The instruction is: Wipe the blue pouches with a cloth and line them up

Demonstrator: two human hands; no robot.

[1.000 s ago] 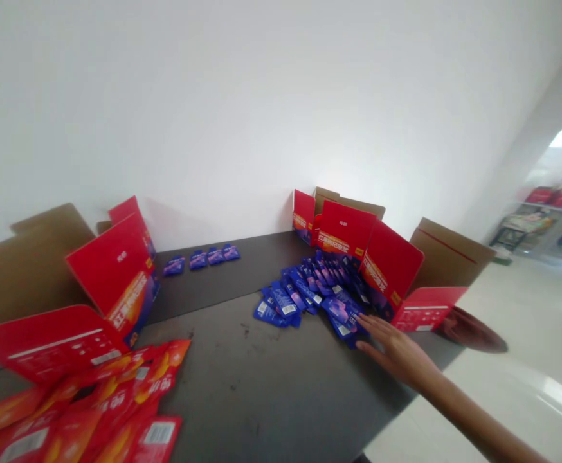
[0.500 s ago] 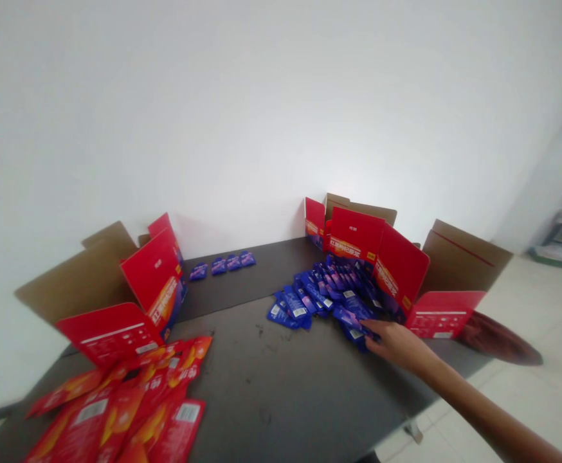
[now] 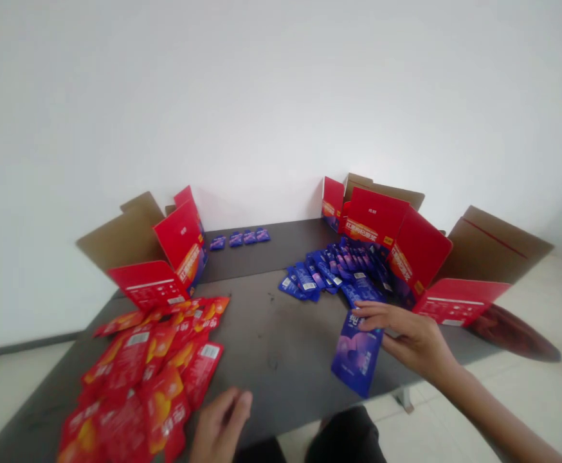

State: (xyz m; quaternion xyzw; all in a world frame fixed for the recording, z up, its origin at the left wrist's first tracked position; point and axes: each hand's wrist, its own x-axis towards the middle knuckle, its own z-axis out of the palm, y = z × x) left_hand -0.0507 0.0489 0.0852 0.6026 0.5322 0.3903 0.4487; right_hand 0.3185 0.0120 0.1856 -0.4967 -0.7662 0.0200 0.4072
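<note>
My right hand [image 3: 409, 331] pinches a blue-purple pouch [image 3: 357, 360] by its top end, with the thumb behind and fingers in front. The pouch hangs tilted above the table's front edge. Beyond it lies a pile of similar blue pouches [image 3: 332, 267], some fanned in a row. My left hand [image 3: 220, 424] is low in view with its fingers curled in and the thumb alongside; no object shows in it. Just left of that hand is a heap of red-orange pouches [image 3: 165, 399], several showing white barcode labels.
Open red cartons stand on the dark table [image 3: 256, 347]: a left carton [image 3: 148, 283], a right carton [image 3: 464, 299] and a rear carton [image 3: 377, 215]. A few blue pouches [image 3: 249, 237] lie in a row near the wall. A dark reddish-brown object [image 3: 515, 334] sits beside the right carton.
My right hand has drawn a blue pouch off the pile and towards me. My left hand has come into view at the bottom. The camera view has shifted.
</note>
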